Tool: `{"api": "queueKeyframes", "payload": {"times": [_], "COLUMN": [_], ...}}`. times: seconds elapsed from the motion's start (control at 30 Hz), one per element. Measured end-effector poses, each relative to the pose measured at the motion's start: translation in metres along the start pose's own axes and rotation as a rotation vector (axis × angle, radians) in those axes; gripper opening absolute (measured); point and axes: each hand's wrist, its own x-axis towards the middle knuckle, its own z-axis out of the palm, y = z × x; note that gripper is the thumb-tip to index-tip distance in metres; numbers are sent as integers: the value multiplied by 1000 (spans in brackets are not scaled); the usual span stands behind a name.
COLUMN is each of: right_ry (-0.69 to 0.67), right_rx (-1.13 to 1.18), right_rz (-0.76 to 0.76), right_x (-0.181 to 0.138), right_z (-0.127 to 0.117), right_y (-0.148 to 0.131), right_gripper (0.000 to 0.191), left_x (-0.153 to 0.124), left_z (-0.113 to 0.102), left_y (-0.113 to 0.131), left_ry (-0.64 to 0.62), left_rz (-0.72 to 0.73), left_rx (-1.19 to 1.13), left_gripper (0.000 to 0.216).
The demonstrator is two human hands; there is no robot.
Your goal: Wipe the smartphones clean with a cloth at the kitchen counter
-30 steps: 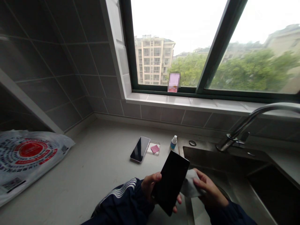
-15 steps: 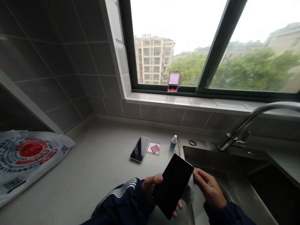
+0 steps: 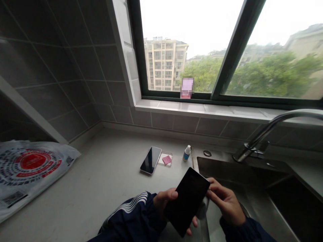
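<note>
My left hand [image 3: 164, 198] grips a dark-screened phone [image 3: 188, 201] from its left side. The thumb lies on the glass edge, and fingertips show below the lower right edge. The phone is tilted, screen toward me, above the counter's edge by the sink. At its upper right edge, my right hand [image 3: 225, 198] is closed with thumb and fingers pinched together. A grey cloth [image 3: 202, 209] hangs from those fingers, partly hidden behind the phone. Beyond lie a second phone [image 3: 150, 160], a clear case [image 3: 171, 162] with a pink cloth [image 3: 167, 159] on it, and an upright small spray bottle [image 3: 186, 154].
A steel sink [image 3: 222, 165] with a curved faucet [image 3: 257, 134] is on the right. On the left, a printed plastic bag [image 3: 37, 164] rests on the pale counter [image 3: 106, 174]. Behind the counter are a tiled wall and a window ledge [image 3: 191, 107].
The phone has shifted slightly down and to the right in my left hand. My right fingers have moved a little along its upper right edge.
</note>
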Motion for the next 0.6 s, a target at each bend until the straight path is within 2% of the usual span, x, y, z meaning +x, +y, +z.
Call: {"api": "queueKeyframes", "payload": {"times": [0.17, 0.33, 0.4, 0.6], "right_ry": [214, 319, 275, -36], "right_rx": [-30, -72, -48, 114], "right_rz": [65, 147, 199, 359], "right_x": [-3, -9, -8, 0], "right_z": [-2, -3, -6, -12], "right_y": [6, 9, 10, 13], "right_gripper": [26, 26, 29, 41], "left_x": [0, 1, 1, 1], "left_z": [-4, -6, -5, -2], "left_y": [-5, -5, -4, -1], "left_ry": [6, -4, 13, 144], "left_rz": [-19, -18, -24, 37], "left_rx": [-16, -19, -15, -81], "left_gripper": [68, 63, 63, 63]}}
